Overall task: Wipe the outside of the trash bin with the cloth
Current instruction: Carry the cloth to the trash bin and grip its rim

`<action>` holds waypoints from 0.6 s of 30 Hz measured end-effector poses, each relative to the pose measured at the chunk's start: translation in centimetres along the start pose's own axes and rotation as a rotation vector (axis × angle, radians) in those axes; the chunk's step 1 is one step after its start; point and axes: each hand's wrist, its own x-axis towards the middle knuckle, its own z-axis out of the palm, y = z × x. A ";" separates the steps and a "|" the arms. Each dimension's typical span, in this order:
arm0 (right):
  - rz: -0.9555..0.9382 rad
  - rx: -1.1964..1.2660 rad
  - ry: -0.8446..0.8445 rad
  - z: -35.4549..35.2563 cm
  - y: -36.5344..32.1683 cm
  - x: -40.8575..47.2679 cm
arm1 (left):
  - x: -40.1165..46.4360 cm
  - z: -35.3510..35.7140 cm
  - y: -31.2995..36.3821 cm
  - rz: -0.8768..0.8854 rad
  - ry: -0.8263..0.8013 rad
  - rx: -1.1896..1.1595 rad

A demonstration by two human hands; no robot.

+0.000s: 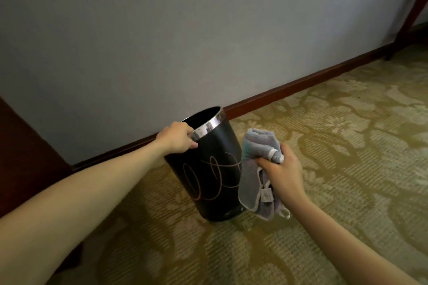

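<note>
Between the hands, trash bin (208, 169), left hand (177, 137) gripping rim, right hand (281, 169) clutching cloth (254, 146)

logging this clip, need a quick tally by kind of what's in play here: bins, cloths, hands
trash bin: 1
cloth: 1
hands: 2, left hand gripping the bin's rim, right hand holding the cloth
total: 4

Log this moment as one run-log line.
left hand: grips trash bin rim | right hand: holds cloth beside bin | bin: tilted | wipe: pending
</note>
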 end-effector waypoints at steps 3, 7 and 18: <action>-0.017 -0.014 -0.057 1.9 -0.7 0.4 | -0.5 -0.9 -2.0 -0.100 0.015 -0.024; -0.023 -0.038 -0.116 4.2 -1.4 0.7 | -1.4 -1.7 -3.3 -0.170 0.006 0.013; -0.093 -0.196 -0.130 6.1 -2.5 2.3 | -1.6 -1.8 -4.5 -0.175 0.017 -0.080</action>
